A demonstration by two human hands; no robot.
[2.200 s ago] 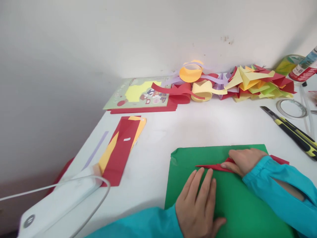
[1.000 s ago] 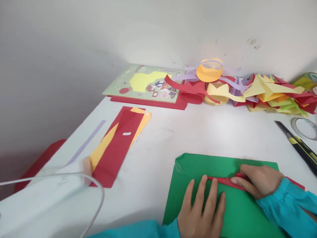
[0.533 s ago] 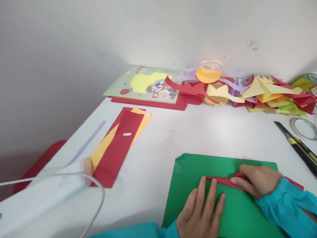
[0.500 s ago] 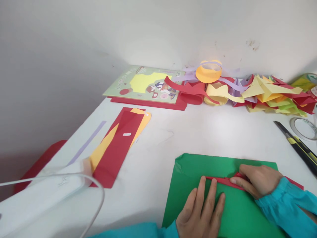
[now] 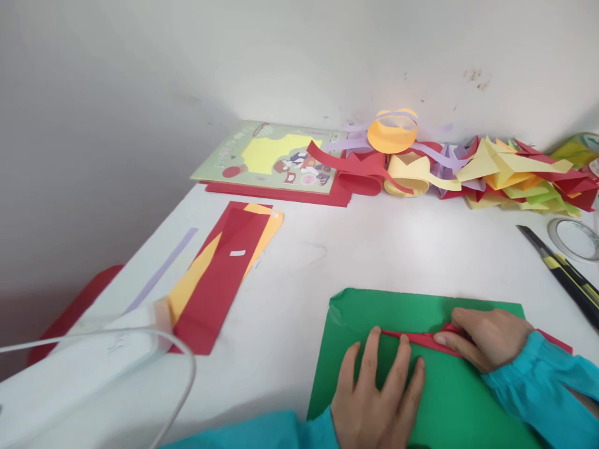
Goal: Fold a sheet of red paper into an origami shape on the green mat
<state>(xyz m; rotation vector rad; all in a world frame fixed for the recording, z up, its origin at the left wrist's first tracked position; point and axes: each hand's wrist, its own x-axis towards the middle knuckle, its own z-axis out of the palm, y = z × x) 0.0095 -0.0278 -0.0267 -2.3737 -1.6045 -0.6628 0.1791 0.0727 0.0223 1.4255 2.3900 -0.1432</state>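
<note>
A narrow folded strip of red paper [image 5: 418,339] lies across a green sheet [image 5: 360,305] at the lower right. My left hand [image 5: 374,399] rests flat with spread fingers, its fingertips touching the strip's left end. Thumb and fingers of my right hand [image 5: 489,337] pinch the strip farther right, and the paper shows again beyond the wrist. The part of the strip under my right hand is hidden.
Red and orange paper pieces [image 5: 219,274] lie left, beside a white device with a cable [image 5: 135,343]. Behind are a printed pad [image 5: 229,156], paper loops [image 5: 393,137] and folded paper shapes [image 5: 510,168]. A utility knife [image 5: 561,268] and tape roll [image 5: 575,239] sit at right.
My left hand's fingers have spread slightly wider, the fingertips shifting a little to the left. My right hand keeps its pinch on the red strip, almost unmoved.
</note>
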